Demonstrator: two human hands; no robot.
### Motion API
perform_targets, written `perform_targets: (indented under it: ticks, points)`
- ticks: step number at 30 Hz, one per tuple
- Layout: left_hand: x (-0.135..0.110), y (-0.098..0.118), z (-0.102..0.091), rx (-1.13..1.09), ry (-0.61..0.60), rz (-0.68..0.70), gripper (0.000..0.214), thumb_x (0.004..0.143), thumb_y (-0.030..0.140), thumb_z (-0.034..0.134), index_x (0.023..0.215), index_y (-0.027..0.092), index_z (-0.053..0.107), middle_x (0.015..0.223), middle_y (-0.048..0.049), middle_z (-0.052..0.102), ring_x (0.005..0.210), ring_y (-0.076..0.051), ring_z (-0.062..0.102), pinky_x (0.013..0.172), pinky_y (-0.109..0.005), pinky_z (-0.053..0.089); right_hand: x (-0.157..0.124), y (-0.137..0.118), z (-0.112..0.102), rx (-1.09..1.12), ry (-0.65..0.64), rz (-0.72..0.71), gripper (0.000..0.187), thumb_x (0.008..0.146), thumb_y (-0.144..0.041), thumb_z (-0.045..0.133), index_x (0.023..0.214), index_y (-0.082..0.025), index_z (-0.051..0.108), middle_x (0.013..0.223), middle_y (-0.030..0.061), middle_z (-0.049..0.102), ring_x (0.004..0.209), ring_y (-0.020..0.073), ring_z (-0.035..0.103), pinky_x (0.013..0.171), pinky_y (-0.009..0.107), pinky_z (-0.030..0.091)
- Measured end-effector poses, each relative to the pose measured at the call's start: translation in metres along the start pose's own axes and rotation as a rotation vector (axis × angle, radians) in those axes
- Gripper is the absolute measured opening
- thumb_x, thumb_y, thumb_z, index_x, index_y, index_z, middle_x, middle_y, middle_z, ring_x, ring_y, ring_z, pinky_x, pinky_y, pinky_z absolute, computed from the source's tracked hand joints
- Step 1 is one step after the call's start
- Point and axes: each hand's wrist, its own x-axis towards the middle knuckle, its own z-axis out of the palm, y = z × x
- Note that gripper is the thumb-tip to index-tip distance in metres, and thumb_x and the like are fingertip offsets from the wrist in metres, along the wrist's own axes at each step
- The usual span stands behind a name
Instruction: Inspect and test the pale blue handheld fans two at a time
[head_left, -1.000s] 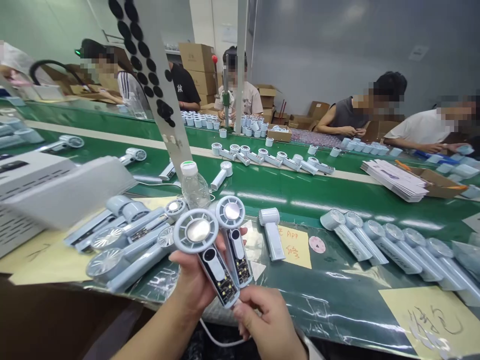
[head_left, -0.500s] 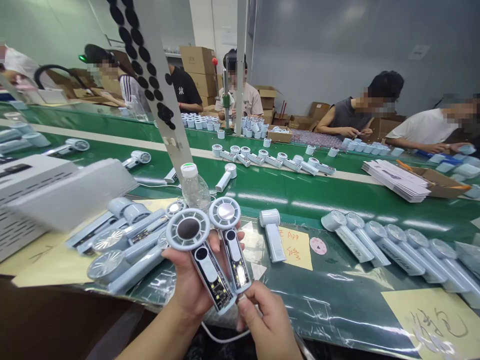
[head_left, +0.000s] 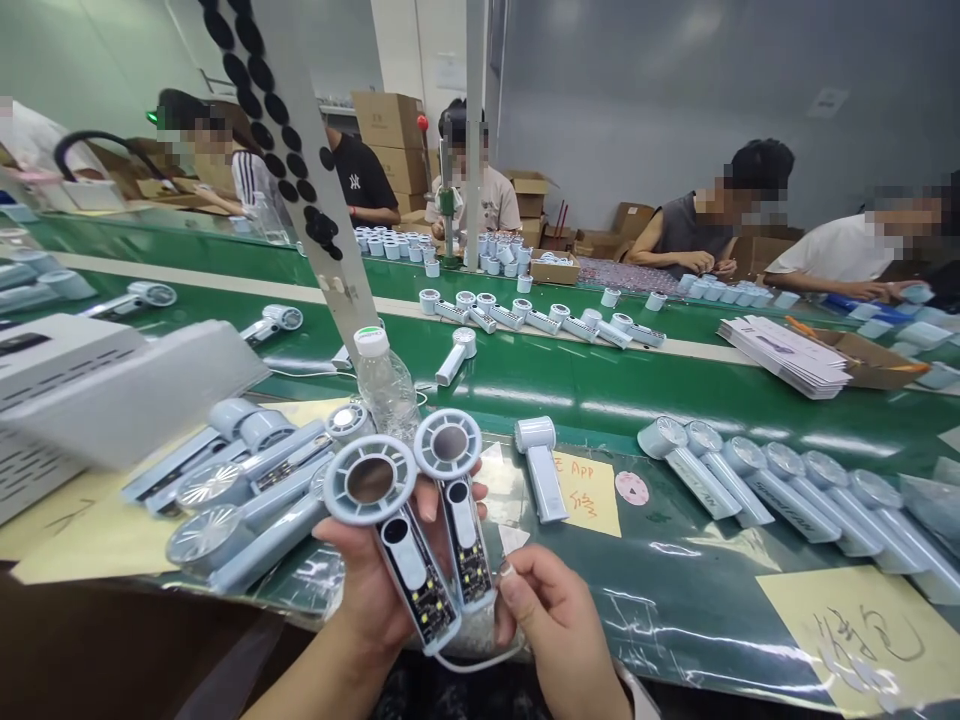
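My left hand (head_left: 367,590) is shut on two pale blue handheld fans, their handles lying side by side across the palm. The nearer fan (head_left: 412,570) has its back cover off, so a small circuit board with bright components shows, and its round head has a mirror-like centre. The second fan (head_left: 465,540) shows a similar board. My right hand (head_left: 559,630) is just below them, its thumb close to the lower end of the second handle. A thin white cable (head_left: 480,660) loops under both hands.
More pale blue fans (head_left: 247,490) lie heaped on yellow paper to the left, beside a white box (head_left: 135,390) and a plastic water bottle (head_left: 386,385). A row of fans (head_left: 780,495) lies on the green belt (head_left: 600,385) to the right. Several co-workers sit across the belt.
The two fans have shifted slightly, and their mirror-like centres now look darker. My right hand has moved a little to the right, its fingers less pinched than half a second ago.
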Motion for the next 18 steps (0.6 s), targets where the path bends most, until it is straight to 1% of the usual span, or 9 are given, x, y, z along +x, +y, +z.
perform_targets:
  ticks: [3, 5, 7, 10, 12, 13, 15, 16, 18]
  points:
    - [0.003, 0.002, 0.002, 0.019, 0.066, 0.06, 0.062, 0.043, 0.075, 0.079, 0.06, 0.017, 0.064, 0.099, -0.0124, 0.077, 0.082, -0.025, 0.073, 0.076, -0.033, 0.062, -0.002, 0.001, 0.001, -0.094, -0.068, -0.031, 0.054, 0.078, -0.071, 0.063, 0.063, -0.019, 0.061, 0.047, -0.0007, 0.058, 0.049, 0.015, 0.054, 0.061, 0.029, 0.042]
    - [0.005, 0.004, 0.004, 0.031, 0.078, 0.069, 0.063, 0.042, 0.076, 0.079, 0.058, 0.017, 0.063, 0.097, -0.0129, 0.077, 0.081, -0.025, 0.073, 0.076, -0.034, 0.062, -0.004, 0.005, 0.005, -0.103, -0.058, -0.028, 0.056, 0.078, -0.072, 0.061, 0.06, -0.019, 0.059, 0.044, -0.0017, 0.057, 0.046, 0.0136, 0.052, 0.061, 0.029, 0.042]
    - [0.006, 0.003, 0.006, 0.037, 0.072, 0.073, 0.063, 0.042, 0.076, 0.079, 0.058, 0.017, 0.063, 0.096, -0.0128, 0.077, 0.08, -0.025, 0.073, 0.076, -0.034, 0.062, -0.005, 0.009, 0.012, -0.024, -0.045, 0.015, 0.056, 0.078, -0.073, 0.06, 0.063, -0.019, 0.056, 0.042, -0.0037, 0.054, 0.041, 0.0115, 0.048, 0.055, 0.026, 0.04]
    - [0.006, 0.0, 0.007, 0.056, 0.059, 0.113, 0.064, 0.043, 0.078, 0.076, 0.057, 0.017, 0.064, 0.096, -0.0114, 0.077, 0.081, -0.025, 0.073, 0.076, -0.033, 0.062, -0.004, 0.015, 0.022, 0.154, -0.06, 0.09, 0.055, 0.077, -0.074, 0.06, 0.067, -0.021, 0.051, 0.037, -0.0083, 0.044, 0.032, 0.009, 0.038, 0.04, 0.021, 0.029]
    - [0.007, -0.003, 0.006, 0.081, 0.038, 0.184, 0.063, 0.045, 0.078, 0.075, 0.061, 0.018, 0.067, 0.083, -0.0072, 0.075, 0.082, -0.025, 0.073, 0.079, -0.032, 0.061, -0.001, 0.017, 0.025, 0.213, -0.049, 0.118, 0.055, 0.077, -0.076, 0.058, 0.067, -0.023, 0.047, 0.034, -0.0108, 0.038, 0.029, 0.008, 0.031, 0.035, 0.02, 0.022]
    - [0.007, -0.005, 0.005, 0.089, 0.024, 0.227, 0.061, 0.047, 0.077, 0.076, 0.065, 0.018, 0.07, 0.074, -0.004, 0.072, 0.08, -0.024, 0.072, 0.082, -0.033, 0.061, 0.0, 0.017, 0.025, 0.212, -0.046, 0.121, 0.055, 0.078, -0.076, 0.057, 0.067, -0.023, 0.046, 0.034, -0.0111, 0.037, 0.028, 0.008, 0.031, 0.035, 0.02, 0.022]
    - [0.008, -0.006, 0.001, 0.098, -0.008, 0.295, 0.058, 0.05, 0.073, 0.078, 0.073, 0.02, 0.074, 0.061, 0.0009, 0.066, 0.075, -0.023, 0.071, 0.087, -0.035, 0.06, 0.001, 0.013, 0.023, 0.135, -0.074, 0.093, 0.053, 0.083, -0.074, 0.053, 0.07, -0.022, 0.048, 0.039, -0.0084, 0.044, 0.034, 0.0099, 0.038, 0.04, 0.021, 0.029]
    - [0.009, -0.005, -0.001, 0.108, -0.02, 0.298, 0.058, 0.051, 0.073, 0.078, 0.075, 0.02, 0.075, 0.061, 0.0006, 0.066, 0.073, -0.023, 0.071, 0.087, -0.036, 0.06, 0.001, 0.01, 0.02, 0.063, -0.097, 0.055, 0.052, 0.086, -0.071, 0.051, 0.072, -0.021, 0.05, 0.046, -0.0055, 0.049, 0.041, 0.0115, 0.044, 0.045, 0.023, 0.035]
    - [0.012, -0.001, -0.005, 0.151, -0.004, 0.283, 0.063, 0.051, 0.077, 0.075, 0.074, 0.019, 0.076, 0.073, -0.0054, 0.073, 0.075, -0.027, 0.072, 0.082, -0.039, 0.061, -0.002, 0.001, 0.013, -0.096, -0.142, -0.079, 0.049, 0.091, -0.066, 0.046, 0.073, -0.021, 0.051, 0.064, 0.0007, 0.058, 0.06, 0.0151, 0.053, 0.061, 0.027, 0.043]
